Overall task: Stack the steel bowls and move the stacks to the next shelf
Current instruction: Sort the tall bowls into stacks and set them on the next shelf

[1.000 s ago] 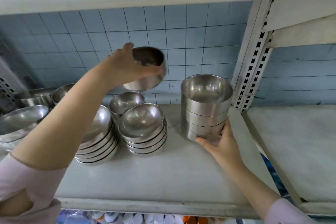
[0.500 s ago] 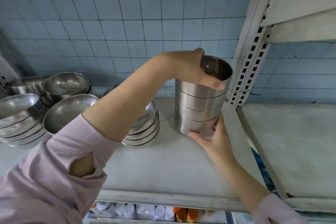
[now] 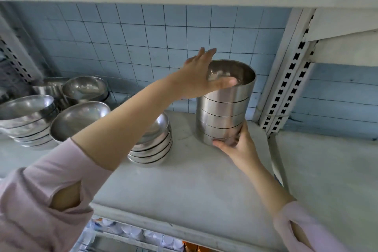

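A tall stack of straight-sided steel bowls (image 3: 224, 108) stands on the white shelf (image 3: 184, 190) near the right upright. My right hand (image 3: 235, 145) grips the stack at its base. My left hand (image 3: 202, 76) hovers at the stack's top rim with fingers spread, the thumb over the rim of the top bowl, holding nothing. A lower stack of rounded bowls (image 3: 153, 145) sits just left, partly hidden by my left forearm.
More rounded steel bowl stacks (image 3: 30, 120) and loose bowls (image 3: 84, 88) fill the shelf's left side. A slotted white upright (image 3: 286, 80) separates this shelf from the neighbouring shelf (image 3: 331, 170) on the right. A blue tiled wall is behind, and another shelf board hangs close overhead.
My left hand carried a bowl from the left onto the tall stack, then released it and spread its fingers. My right hand has stayed at the stack's base.
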A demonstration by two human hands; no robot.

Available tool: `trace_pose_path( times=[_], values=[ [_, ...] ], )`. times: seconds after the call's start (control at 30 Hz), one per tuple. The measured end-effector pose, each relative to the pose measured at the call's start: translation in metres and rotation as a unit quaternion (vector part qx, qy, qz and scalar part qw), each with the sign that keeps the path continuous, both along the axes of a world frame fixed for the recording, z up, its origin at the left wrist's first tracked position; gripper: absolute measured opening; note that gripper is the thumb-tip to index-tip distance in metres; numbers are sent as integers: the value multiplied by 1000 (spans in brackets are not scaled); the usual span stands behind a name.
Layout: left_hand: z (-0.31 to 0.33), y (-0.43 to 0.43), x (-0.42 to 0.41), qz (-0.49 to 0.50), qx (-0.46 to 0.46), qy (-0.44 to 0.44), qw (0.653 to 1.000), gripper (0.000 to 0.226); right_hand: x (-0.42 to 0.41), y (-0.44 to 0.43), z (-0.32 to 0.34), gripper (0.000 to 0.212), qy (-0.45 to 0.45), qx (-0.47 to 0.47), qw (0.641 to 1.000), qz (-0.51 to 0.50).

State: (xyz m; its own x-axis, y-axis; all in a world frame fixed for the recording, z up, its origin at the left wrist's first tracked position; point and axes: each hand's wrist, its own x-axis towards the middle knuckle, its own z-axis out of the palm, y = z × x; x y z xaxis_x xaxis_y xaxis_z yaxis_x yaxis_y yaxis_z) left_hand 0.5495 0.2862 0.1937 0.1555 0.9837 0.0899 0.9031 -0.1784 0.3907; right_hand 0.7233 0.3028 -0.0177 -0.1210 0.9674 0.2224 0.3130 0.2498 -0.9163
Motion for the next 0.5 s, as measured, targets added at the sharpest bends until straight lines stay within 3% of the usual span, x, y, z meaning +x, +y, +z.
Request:
trace_pose_path(
  times=[0.13,0.3,0.43,0.5],
  values=[
    [-10,-9,-19,39,44,-35,998,95,17,27,7,84,-26,-31,997,68],
    [-21,-34,-47,68,40,-14,997,81,30,43,12,73,-47,-63,991,111],
    [-27,-61,-60,88,30,-39,995,74,28,26,11,49,-33,-67,995,58],
    [-30,-78,-65,98,14,-74,992,75,25,10,8,48,-8,-67,998,0]
  ],
)
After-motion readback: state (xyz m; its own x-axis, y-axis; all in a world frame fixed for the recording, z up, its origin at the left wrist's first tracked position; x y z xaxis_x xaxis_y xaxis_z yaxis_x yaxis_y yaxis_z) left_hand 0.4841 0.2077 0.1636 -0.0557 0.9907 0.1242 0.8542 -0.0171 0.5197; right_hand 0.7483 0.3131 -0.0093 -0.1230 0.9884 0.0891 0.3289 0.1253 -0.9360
